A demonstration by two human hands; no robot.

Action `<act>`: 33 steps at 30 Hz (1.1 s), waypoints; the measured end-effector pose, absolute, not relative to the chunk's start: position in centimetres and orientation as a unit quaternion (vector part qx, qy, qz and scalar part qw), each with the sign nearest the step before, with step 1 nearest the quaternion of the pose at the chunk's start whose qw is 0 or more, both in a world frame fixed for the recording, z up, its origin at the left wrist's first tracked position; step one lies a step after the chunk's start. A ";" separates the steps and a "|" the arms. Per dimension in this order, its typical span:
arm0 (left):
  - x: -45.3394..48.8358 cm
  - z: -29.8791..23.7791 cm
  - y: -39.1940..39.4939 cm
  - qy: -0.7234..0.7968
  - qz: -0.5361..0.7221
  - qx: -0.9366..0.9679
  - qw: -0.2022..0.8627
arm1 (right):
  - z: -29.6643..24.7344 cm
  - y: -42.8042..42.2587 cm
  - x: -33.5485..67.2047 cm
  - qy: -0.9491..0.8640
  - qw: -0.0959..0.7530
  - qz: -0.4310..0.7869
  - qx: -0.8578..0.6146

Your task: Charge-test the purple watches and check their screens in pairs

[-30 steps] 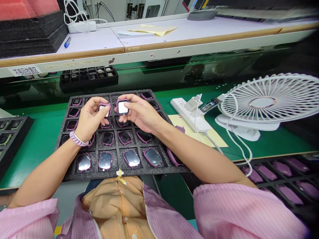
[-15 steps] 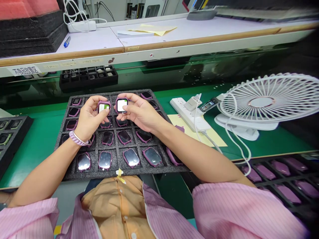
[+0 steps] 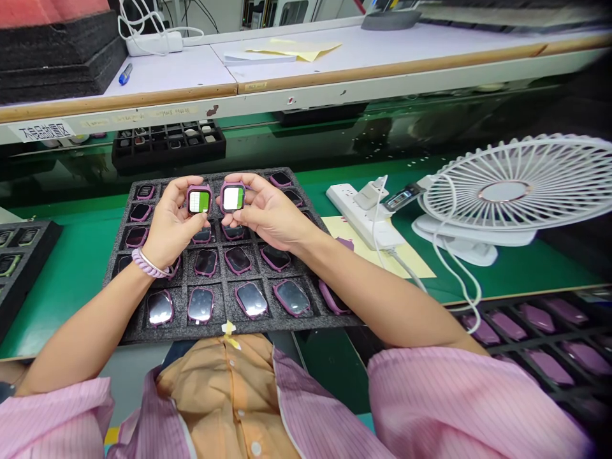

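Note:
My left hand (image 3: 174, 220) is closed on a purple smartwatch (image 3: 199, 200) whose lit screen shows white and green. In my right hand (image 3: 265, 213) is a second purple smartwatch (image 3: 233, 197), its screen also lit white with a green strip. The two watches are held side by side, a little apart, with both screens facing me. Under my hands lies a black foam tray (image 3: 186, 326) with square compartments. Purple watches with dark screens sit in it, such as the dark-screened watch (image 3: 251, 299) in the front row. My hands and forearms hide some compartments.
To the right, a white power strip (image 3: 358, 217) and a white fan (image 3: 502, 191) with loose cables stand on the green bench. Another foam tray (image 3: 36, 268) lies at left. Purple pieces fill a tray (image 3: 545, 341) at lower right. A raised shelf (image 3: 268, 80) runs across the back.
Both thumbs have slid down off the screens, so more of the white and green display shows on each watch. The hands remain in nearly the same place over the tray.

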State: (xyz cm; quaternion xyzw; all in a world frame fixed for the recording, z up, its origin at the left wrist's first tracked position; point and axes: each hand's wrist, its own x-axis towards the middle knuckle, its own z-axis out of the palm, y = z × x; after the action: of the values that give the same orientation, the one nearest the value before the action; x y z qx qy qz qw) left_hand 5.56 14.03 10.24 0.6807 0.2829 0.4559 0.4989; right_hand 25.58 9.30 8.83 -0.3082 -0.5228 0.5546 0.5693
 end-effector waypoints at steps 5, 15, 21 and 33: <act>5.5 10.5 13.8 0.288 0.442 0.690 0.496 | 8.7 9.5 25.7 -0.508 0.569 0.568 -0.311; 5.3 10.0 14.5 0.294 0.466 0.668 0.500 | 8.6 9.5 25.9 -0.509 0.571 0.573 -0.294; 5.2 9.9 14.4 0.284 0.463 0.686 0.484 | 8.7 9.4 26.0 -0.523 0.569 0.567 -0.284; 5.2 9.7 14.3 0.260 0.444 0.699 0.496 | 8.7 9.4 26.0 -0.523 0.573 0.557 -0.296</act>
State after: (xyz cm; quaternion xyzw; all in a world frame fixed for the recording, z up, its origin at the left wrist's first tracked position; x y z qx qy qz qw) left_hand 5.19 14.31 9.71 0.6992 0.2605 0.4442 0.4959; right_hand 25.95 9.38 8.70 -0.2959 -0.5230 0.5571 0.5732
